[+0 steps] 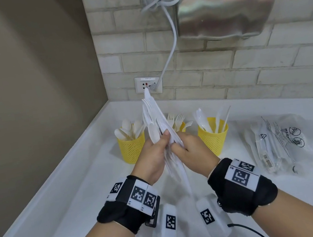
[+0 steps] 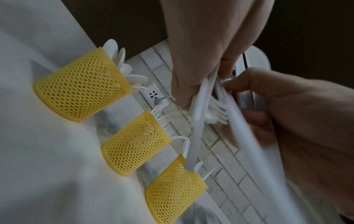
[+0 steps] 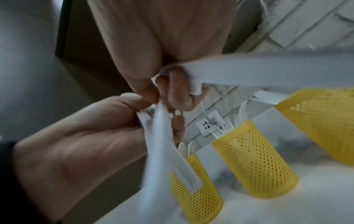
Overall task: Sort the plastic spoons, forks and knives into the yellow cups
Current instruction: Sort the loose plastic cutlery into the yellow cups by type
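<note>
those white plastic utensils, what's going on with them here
A person is sorting them into three yellow mesh cups on a white counter. Both hands hold one mixed bundle of cutlery above the cups: the left hand grips it, and the right hand pinches at pieces in it. The left cup already holds spoons, the middle cup forks, the right cup knives. A clear bag with more cutlery lies to the right.
</note>
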The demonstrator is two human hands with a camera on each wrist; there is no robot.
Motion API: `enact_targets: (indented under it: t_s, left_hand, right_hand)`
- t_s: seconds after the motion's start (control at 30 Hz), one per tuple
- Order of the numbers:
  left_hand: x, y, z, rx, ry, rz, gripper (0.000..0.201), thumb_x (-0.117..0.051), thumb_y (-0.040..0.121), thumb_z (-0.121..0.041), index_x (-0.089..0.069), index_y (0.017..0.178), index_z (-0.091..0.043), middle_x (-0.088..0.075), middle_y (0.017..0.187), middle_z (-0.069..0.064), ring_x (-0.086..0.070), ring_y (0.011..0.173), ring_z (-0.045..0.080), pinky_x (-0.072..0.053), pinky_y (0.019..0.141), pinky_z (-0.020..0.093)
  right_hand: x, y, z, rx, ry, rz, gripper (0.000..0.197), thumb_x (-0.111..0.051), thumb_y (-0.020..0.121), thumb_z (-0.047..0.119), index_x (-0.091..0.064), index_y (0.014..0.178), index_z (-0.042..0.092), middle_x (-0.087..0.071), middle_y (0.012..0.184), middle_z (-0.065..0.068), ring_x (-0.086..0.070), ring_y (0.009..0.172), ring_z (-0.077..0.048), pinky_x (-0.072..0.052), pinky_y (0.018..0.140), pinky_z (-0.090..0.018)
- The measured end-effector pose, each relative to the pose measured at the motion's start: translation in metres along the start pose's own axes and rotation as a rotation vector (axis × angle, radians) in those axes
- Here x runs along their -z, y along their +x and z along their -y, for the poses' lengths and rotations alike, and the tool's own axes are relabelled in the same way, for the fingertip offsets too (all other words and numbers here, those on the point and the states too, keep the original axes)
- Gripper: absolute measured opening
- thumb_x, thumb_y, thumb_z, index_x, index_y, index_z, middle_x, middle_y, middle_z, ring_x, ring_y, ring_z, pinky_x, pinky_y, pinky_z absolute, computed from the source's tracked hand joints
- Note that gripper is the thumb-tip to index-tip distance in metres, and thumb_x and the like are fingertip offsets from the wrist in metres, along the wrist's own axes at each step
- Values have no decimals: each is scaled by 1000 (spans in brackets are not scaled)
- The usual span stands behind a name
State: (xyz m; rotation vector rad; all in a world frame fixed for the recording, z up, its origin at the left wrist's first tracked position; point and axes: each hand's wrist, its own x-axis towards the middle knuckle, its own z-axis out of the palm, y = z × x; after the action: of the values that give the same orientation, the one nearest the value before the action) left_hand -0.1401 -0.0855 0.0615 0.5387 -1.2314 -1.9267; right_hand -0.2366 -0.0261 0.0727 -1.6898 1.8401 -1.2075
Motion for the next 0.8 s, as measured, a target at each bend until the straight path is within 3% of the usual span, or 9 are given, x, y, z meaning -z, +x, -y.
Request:
enact_targets:
  t_s: [0.1, 0.2, 0.27, 0.33, 0.43, 0.53, 0.6, 0.67, 0.8]
  left_hand:
    - [-2, 1, -2, -31, 15, 24, 29, -44, 96, -18, -54, 119, -5, -68, 98, 11, -71, 82, 14, -56, 64, 24]
    - [-4, 2, -1, -48, 37, 25, 24, -46, 95, -21, -61, 109, -9, -70, 97, 10, -70, 84, 16, -57, 71, 25]
    - [-4, 3, 0, -42, 49, 32, 23, -48, 94, -22, -64, 102, -9, -72, 89, 8, -70, 80, 17, -57, 71, 27]
    - [-3, 4, -2, -23, 81, 30, 25, -49, 93, -25, -64, 89, -6, -69, 76, 10, -68, 67, 19, -57, 63, 29]
    - [-3, 4, -5, 3, 110, 11, 32, -47, 94, -26, -50, 72, -4, -54, 55, 9, -55, 45, 18, -50, 48, 27]
    - [-3, 5, -6, 1, 145, 36, 32, -45, 97, -22, -49, 69, -6, -52, 49, 6, -51, 42, 18, -49, 49, 27]
    - [-4, 4, -5, -49, 209, 77, 30, -43, 98, -19, -52, 71, -7, -55, 54, 9, -53, 49, 23, -50, 58, 31]
    - [-3, 4, -2, -95, 324, 31, 26, -44, 97, -17, -54, 74, -11, -57, 63, 7, -55, 59, 23, -48, 64, 29]
    - [0, 8, 4, -113, 501, -119, 12, -47, 95, -14, -50, 84, -14, -52, 69, 2, -60, 55, 13, -46, 51, 19]
  right_hand:
    - [-1, -1, -3, -94, 197, 28, 19, -41, 91, 16, -53, 91, 2, -48, 64, 3, -47, 55, -2, -36, 56, -16]
    - [-1, -2, -2, -108, 281, 17, 35, -38, 84, 25, -51, 102, -2, -53, 81, -16, -51, 75, -17, -42, 69, -30]
    - [2, -3, -2, -129, 336, 15, 23, -39, 90, 23, -55, 96, 7, -53, 74, -7, -48, 68, -13, -42, 65, -27]
    - [6, -4, -3, -226, 499, 49, 26, -37, 95, 18, -56, 78, 18, -44, 58, 3, -40, 52, -11, -36, 55, -25]
    - [11, -1, -8, -259, 678, 46, 30, -36, 97, 16, -57, 76, 8, -52, 56, -1, -47, 51, -14, -41, 57, -25]
    - [15, 1, -8, -254, 731, 22, 31, -32, 98, 12, -56, 82, 2, -60, 53, 1, -53, 49, -14, -48, 53, -21]
    - [17, 4, -7, -249, 764, -25, 23, -33, 98, 9, -54, 91, 2, -59, 53, 1, -50, 46, -14, -45, 49, -23]
    - [20, 6, -7, -240, 791, -84, 18, -34, 95, 3, -51, 88, 4, -53, 60, -4, -43, 44, -14, -39, 44, -24]
    - [31, 12, -6, -306, 912, -160, 16, -36, 89, 4, -39, 75, 11, -44, 55, -1, -32, 39, -14, -28, 36, -23]
